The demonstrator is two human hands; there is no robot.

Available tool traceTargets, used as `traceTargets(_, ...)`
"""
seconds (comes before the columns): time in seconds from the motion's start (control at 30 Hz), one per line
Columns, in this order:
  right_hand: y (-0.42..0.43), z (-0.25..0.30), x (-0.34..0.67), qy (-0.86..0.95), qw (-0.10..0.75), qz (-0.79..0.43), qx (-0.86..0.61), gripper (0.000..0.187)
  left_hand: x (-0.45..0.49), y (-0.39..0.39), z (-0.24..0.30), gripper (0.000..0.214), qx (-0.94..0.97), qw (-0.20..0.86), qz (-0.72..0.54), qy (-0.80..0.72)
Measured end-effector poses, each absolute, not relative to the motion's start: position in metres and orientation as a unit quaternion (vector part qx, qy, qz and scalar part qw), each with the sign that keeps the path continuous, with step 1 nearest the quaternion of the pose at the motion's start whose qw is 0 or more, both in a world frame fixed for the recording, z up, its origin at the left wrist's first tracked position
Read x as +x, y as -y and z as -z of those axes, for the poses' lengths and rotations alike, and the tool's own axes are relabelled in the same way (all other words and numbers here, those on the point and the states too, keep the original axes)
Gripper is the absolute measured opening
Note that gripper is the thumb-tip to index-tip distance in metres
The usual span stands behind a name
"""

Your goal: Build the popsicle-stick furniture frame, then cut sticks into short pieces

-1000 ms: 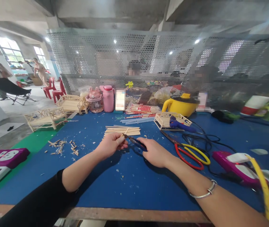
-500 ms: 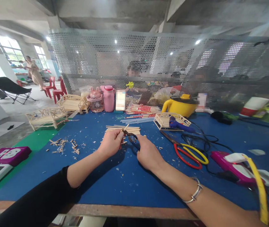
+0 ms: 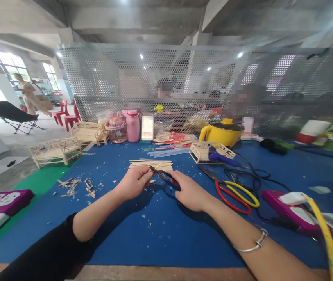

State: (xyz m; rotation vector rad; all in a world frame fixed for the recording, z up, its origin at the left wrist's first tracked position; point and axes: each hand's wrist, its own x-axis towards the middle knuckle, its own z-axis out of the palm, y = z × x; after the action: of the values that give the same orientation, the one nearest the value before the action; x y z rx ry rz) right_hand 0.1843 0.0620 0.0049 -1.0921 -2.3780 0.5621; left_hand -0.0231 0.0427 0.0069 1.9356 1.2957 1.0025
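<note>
While the right hand [image 3: 192, 192] is clamped around dark-handled pliers [image 3: 167, 178], the left hand [image 3: 134, 182] pinches a thin wooden stick [image 3: 158, 165], mostly hidden, at the pliers' nose; hands just apart, tool bridging them. Stick is above the blue mat [image 3: 119, 234], near a bundle of wooden sticks [image 3: 137, 164]. Wood offcuts [image 3: 71, 186] lie to the left. Right side: scissors [image 3: 217, 185], one handle red, one yellow; blue-purple glue gun [image 3: 225, 158] overlapping a small railed wooden frame [image 3: 197, 155]. Further back: red-marked plastic packet [image 3: 176, 137], print too small to read; eared pink drink bottle [image 3: 119, 132], white emblem unclear; pink flask [image 3: 133, 128] beside it; upright white panel [image 3: 147, 127], pixelated, text unreadable; dark-topped yellow pot [image 3: 223, 136].
</note>
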Motion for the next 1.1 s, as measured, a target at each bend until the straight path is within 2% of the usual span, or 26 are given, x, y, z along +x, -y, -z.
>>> traceTargets(0.1, -0.063, -0.005, 0.186, 0.87, 0.229, -0.236, -0.368, 0.068, -0.021, -0.042, -0.005, 0.034, 0.711, 0.359, -0.371, -0.477)
traceTargets(0.2, -0.061, -0.001, 0.182, 0.871, 0.236, -0.225, -0.368, 0.063, -0.017, -0.042, -0.004, 0.032, 0.693, 0.375, -0.379, -0.485)
traceTargets(0.43, -0.055, 0.013, 0.167, 0.85, 0.251, -0.063, -0.459, 0.065, -0.01, -0.039, 0.001, 0.035, 0.683, 0.267, -0.425, -0.531)
traceTargets(0.53, -0.055, 0.011, 0.161, 0.837, 0.242, 0.027, -0.491, 0.063, -0.006, -0.04, 0.0, 0.032, 0.649, 0.299, -0.441, -0.543)
traceTargets(0.6, -0.055, 0.007, 0.159, 0.832, 0.253, 0.032, -0.492, 0.063, -0.004, -0.041, -0.003, 0.028, 0.632, 0.345, -0.448, -0.53)
traceTargets(0.67, -0.057, 0.001, 0.16, 0.834, 0.279, -0.037, -0.475, 0.061, -0.004, -0.042, -0.006, 0.025, 0.616, 0.408, -0.458, -0.495)
traceTargets(0.77, -0.064, -0.01, 0.171, 0.798, 0.309, -0.252, -0.452, 0.052, -0.008, -0.042, -0.008, 0.022, 0.569, 0.533, -0.468, -0.416)
traceTargets(0.87, -0.071, -0.023, 0.193, 0.734, 0.327, -0.436, -0.404, 0.057, -0.016, -0.043, -0.007, 0.019, 0.465, 0.644, -0.485, -0.366)
traceTargets(0.93, -0.073, -0.031, 0.206, 0.732, 0.258, -0.523, -0.351, 0.06, -0.02, -0.046, -0.005, 0.013, 0.375, 0.684, -0.501, -0.375)
traceTargets(1.0, -0.071, -0.037, 0.213, 0.753, 0.154, -0.553, -0.321, 0.057, -0.025, -0.051, -0.004, 0.012, 0.311, 0.716, -0.478, -0.403)
traceTargets(1.1, -0.066, -0.04, 0.212, 0.813, 0.054, -0.476, -0.331, 0.048, -0.028, -0.055, -0.002, 0.015, 0.28, 0.754, -0.406, -0.434)
